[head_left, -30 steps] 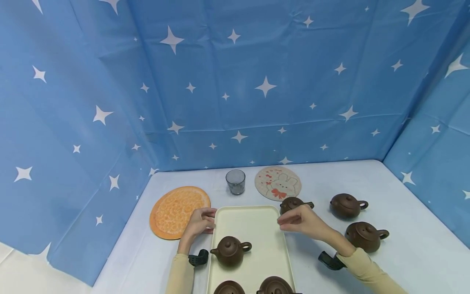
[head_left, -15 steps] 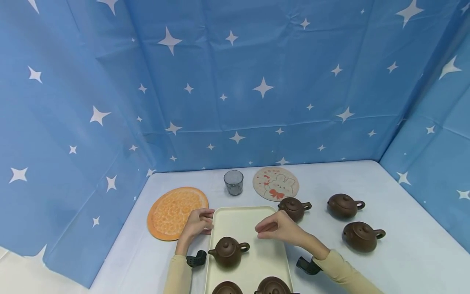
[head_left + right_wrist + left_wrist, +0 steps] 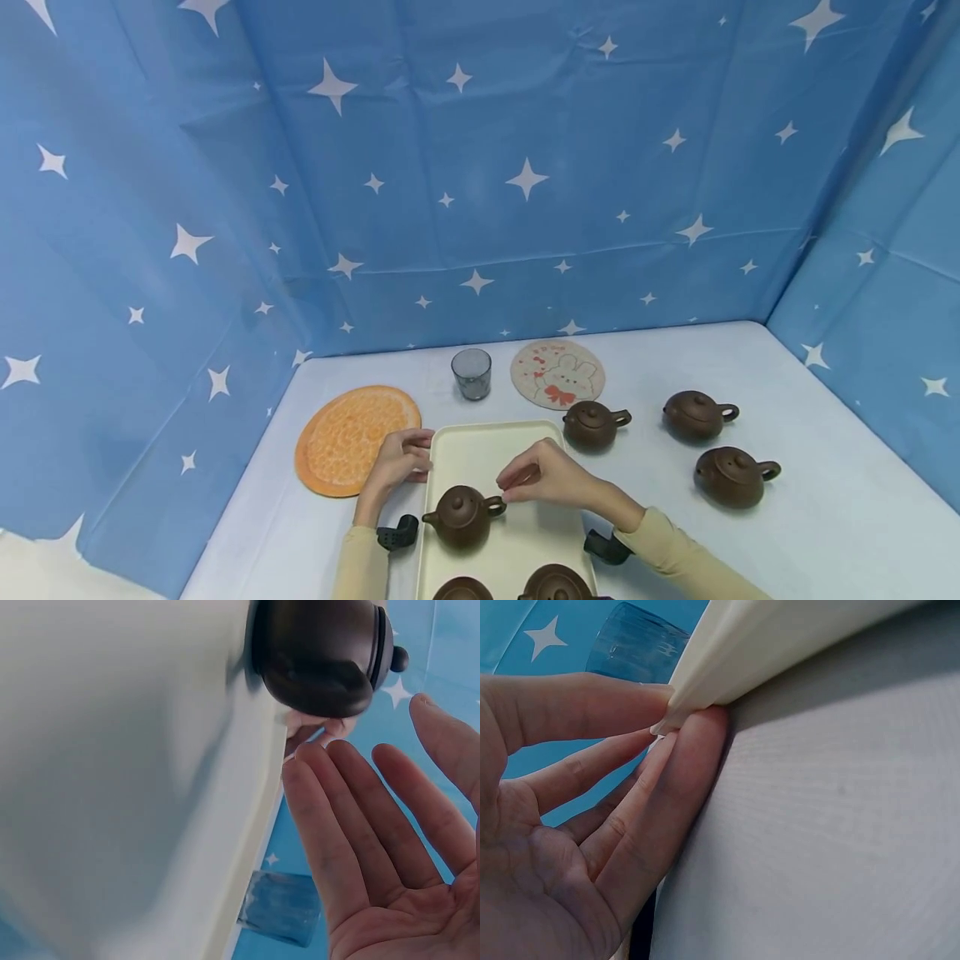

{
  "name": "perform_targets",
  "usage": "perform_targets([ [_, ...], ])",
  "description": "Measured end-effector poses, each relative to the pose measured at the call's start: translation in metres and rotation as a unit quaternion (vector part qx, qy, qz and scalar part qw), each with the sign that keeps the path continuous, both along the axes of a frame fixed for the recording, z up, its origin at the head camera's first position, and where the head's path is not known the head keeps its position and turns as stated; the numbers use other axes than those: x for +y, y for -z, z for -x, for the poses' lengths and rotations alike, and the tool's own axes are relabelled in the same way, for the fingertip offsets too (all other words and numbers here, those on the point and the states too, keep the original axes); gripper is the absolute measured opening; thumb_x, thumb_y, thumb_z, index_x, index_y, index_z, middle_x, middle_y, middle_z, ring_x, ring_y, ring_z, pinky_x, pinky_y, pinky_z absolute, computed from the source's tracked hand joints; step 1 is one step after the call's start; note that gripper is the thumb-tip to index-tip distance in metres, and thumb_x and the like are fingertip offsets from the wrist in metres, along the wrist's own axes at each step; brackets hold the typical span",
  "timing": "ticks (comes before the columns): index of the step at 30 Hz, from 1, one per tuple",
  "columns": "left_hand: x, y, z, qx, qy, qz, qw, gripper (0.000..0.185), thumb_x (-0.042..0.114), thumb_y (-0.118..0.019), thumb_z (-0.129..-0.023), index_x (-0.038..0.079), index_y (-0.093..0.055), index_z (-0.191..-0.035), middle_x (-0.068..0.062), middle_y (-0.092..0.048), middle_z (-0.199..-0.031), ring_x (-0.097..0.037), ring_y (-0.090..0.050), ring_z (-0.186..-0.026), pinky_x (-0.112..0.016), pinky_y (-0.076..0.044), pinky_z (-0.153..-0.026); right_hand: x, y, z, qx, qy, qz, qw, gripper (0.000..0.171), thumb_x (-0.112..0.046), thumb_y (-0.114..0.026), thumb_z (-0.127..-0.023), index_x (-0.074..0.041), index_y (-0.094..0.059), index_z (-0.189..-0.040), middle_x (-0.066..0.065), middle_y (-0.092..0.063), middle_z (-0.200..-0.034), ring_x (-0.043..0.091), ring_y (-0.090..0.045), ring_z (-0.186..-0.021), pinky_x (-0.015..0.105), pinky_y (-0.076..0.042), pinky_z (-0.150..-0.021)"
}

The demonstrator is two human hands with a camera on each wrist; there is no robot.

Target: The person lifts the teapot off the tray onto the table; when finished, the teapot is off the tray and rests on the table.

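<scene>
My left hand (image 3: 397, 463) pinches the left rim of a cream tray (image 3: 487, 450); the left wrist view shows the thumb above and fingers below the tray's edge (image 3: 727, 656). On the tray stands a dark brown teapot (image 3: 461, 518), spout to the left and handle to the right. Over the tray, my right hand (image 3: 553, 477) is close to that handle. In the right wrist view, my right hand (image 3: 397, 847) has its fingers extended and thumb apart, with a gap to the teapot (image 3: 319, 656). More brown teapots (image 3: 557, 583) sit at the tray's near end, partly cut off.
Right of the tray stand a brown teapot (image 3: 592, 425) by its far corner and two others, one farther back (image 3: 693, 415) and one nearer teapot (image 3: 731, 477). Behind are a grey glass (image 3: 472, 373) and a round rabbit mat (image 3: 558, 373). An orange-slice mat (image 3: 352, 437) lies left.
My right hand has moved left and nearer, from beside the tray's far right corner to the teapot's handle. The left hand stays at the tray's rim. The head view has shifted slightly.
</scene>
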State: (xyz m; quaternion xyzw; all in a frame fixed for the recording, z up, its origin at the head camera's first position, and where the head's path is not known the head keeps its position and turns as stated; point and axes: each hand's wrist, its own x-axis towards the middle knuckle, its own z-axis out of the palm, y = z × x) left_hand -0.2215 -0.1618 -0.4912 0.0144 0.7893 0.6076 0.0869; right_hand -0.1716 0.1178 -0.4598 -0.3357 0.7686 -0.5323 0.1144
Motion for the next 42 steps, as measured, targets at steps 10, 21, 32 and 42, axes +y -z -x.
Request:
perform_targets([
  [10, 0.002, -0.008, -0.003, -0.006, 0.004, -0.002, 1.0000, 0.052, -0.015, -0.062, -0.070, -0.010, -0.058, -0.122, -0.023, -0.060, -0.107, -0.018, -0.061, -0.075, -0.036, -0.059, -0.058, -0.009, 0.003, -0.004, 0.013, -0.015, 0.001, 1.000, 0.018, -0.009, -0.077, -0.079, 0.003, -0.074, -0.092, 0.012, -0.074, -0.087, 0.008, -0.070, -0.076, 0.026, -0.059, -0.068],
  [21, 0.003, -0.023, -0.011, -0.008, 0.014, -0.007, 0.9998, 0.051, -0.015, -0.060, -0.071, -0.013, -0.056, -0.122, -0.027, -0.059, -0.107, -0.019, -0.061, -0.076, -0.037, -0.059, -0.060, -0.018, 0.009, -0.004, 0.043, -0.015, -0.025, 0.999, 0.014, -0.008, -0.078, -0.078, 0.000, -0.076, -0.089, 0.006, -0.074, -0.084, 0.000, -0.067, -0.072, 0.021, -0.058, -0.065],
  [32, 0.000, 0.000, 0.001, 0.000, 0.003, -0.004, 1.0000, 0.054, -0.015, -0.061, -0.070, -0.008, -0.058, -0.123, -0.021, -0.060, -0.106, -0.018, -0.062, -0.075, -0.036, -0.059, -0.057, -0.024, 0.009, -0.004, 0.032, -0.005, -0.046, 0.998, 0.014, -0.008, -0.079, -0.076, 0.000, -0.076, -0.087, 0.005, -0.074, -0.083, -0.002, -0.067, -0.071, 0.019, -0.057, -0.065],
  [42, 0.000, 0.002, 0.002, 0.001, 0.003, -0.005, 1.0000, 0.055, -0.016, -0.061, -0.070, -0.009, -0.058, -0.124, -0.022, -0.061, -0.106, -0.019, -0.062, -0.075, -0.036, -0.058, -0.055, -0.026, 0.010, -0.005, 0.023, 0.004, -0.044, 0.999, 0.010, -0.006, -0.078, -0.077, -0.001, -0.077, -0.085, 0.005, -0.074, -0.081, -0.001, -0.067, -0.070, 0.018, -0.057, -0.065],
])
